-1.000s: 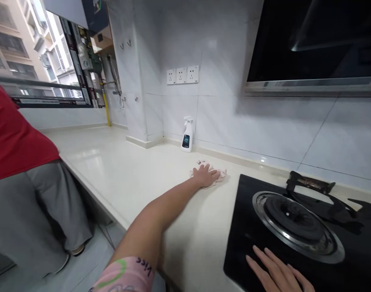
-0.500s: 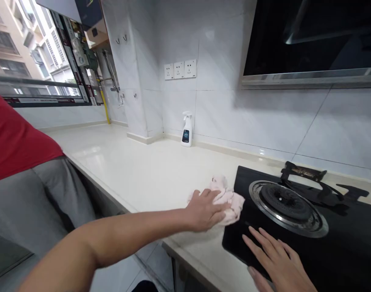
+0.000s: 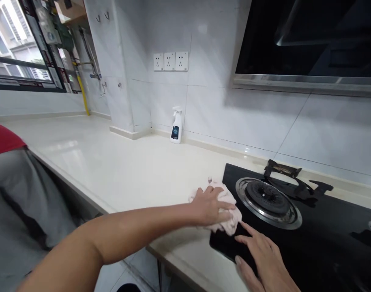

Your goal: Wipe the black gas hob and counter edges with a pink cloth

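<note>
My left hand (image 3: 208, 207) presses down on a crumpled pale pink cloth (image 3: 229, 221), its fingers bent over it. The cloth lies across the worktop and the left edge of a black gas hob (image 3: 221, 243). My right hand (image 3: 264, 257) is open over the front left part of the hob, fingers apart and holding nothing. Its index fingertip is close to the cloth's right edge; I cannot tell whether they touch. Behind the cloth is the hob's round burner (image 3: 267, 198) with a metal ring.
A white spray bottle (image 3: 176, 125) stands upright against the wall, below the sockets (image 3: 170, 61). A black pan support (image 3: 284, 168) lies at the hob's back. A dark range hood (image 3: 309, 40) overhangs it. At left, a person in grey trousers (image 3: 18, 202) stands by the pale worktop (image 3: 112, 174).
My right hand has moved closer to the cloth. The cloth has shifted slightly toward the front, with my left hand still on it. The view has turned somewhat to the right.
</note>
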